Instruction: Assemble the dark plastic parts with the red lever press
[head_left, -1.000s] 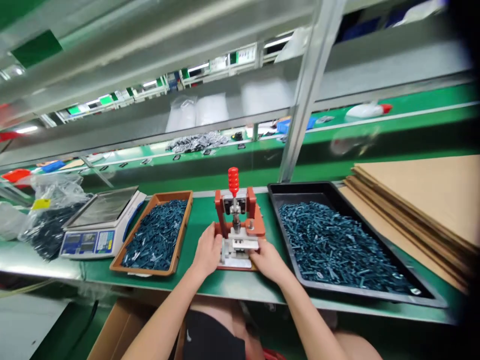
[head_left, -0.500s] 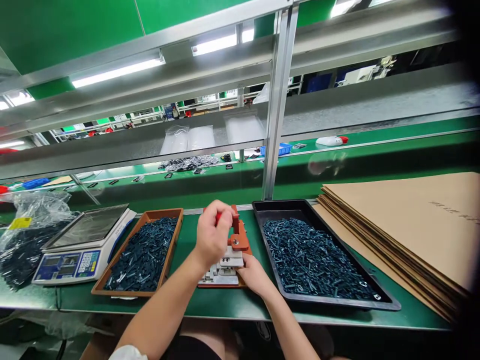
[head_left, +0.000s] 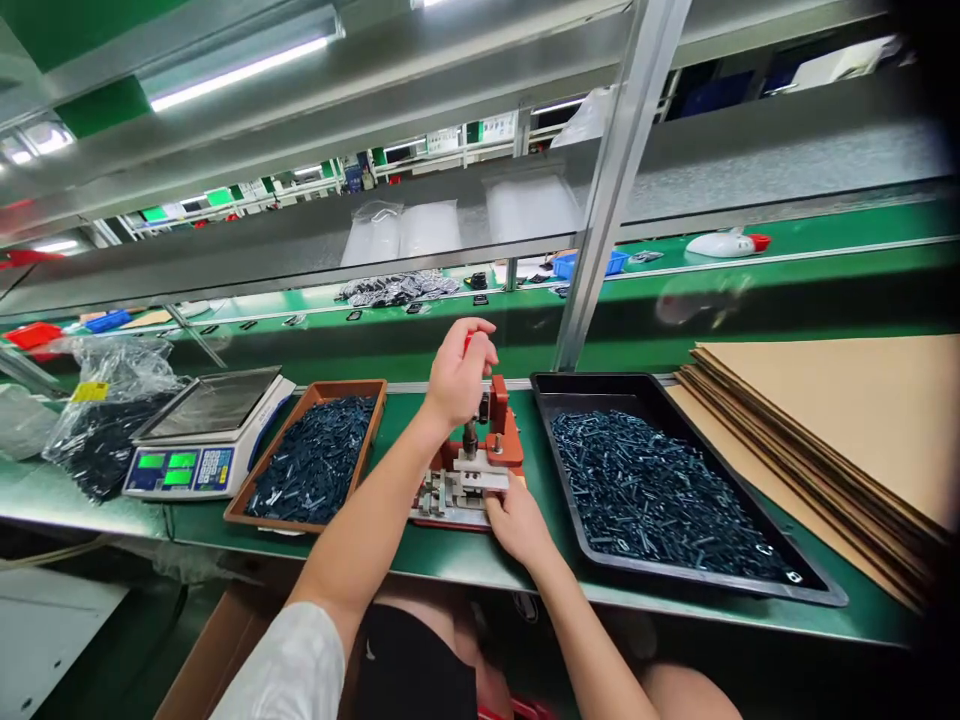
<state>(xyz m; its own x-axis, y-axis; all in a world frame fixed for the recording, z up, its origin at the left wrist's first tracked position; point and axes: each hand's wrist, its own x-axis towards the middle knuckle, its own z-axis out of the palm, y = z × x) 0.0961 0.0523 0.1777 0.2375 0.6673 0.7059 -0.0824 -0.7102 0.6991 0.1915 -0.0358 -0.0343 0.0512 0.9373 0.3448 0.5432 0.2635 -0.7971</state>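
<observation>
An orange-red hand press (head_left: 510, 440) with a metal fixture (head_left: 457, 492) at its base stands on the green bench. My left hand (head_left: 459, 375) is raised above it, with the fingers curled around its red lever handle (head_left: 469, 342). Low at the fixture's right side, my right hand (head_left: 519, 522) has its thumb and fingers against the metal block. Its fingertips are partly hidden, and whether a small part is between them does not show.
Left of the press, a brown tray (head_left: 234, 508) holds many dark small parts, beside a weighing scale (head_left: 202, 430) and a plastic bag of parts (head_left: 112, 430). At right are a black tray (head_left: 592, 385) of dark parts and stacked cardboard sheets (head_left: 840, 400). A metal post (head_left: 615, 190) rises behind.
My left hand has risen with the lever handle, uncovering more of the press. My right hand stays at the fixture. The view has shifted, and the scale's display now shows green.
</observation>
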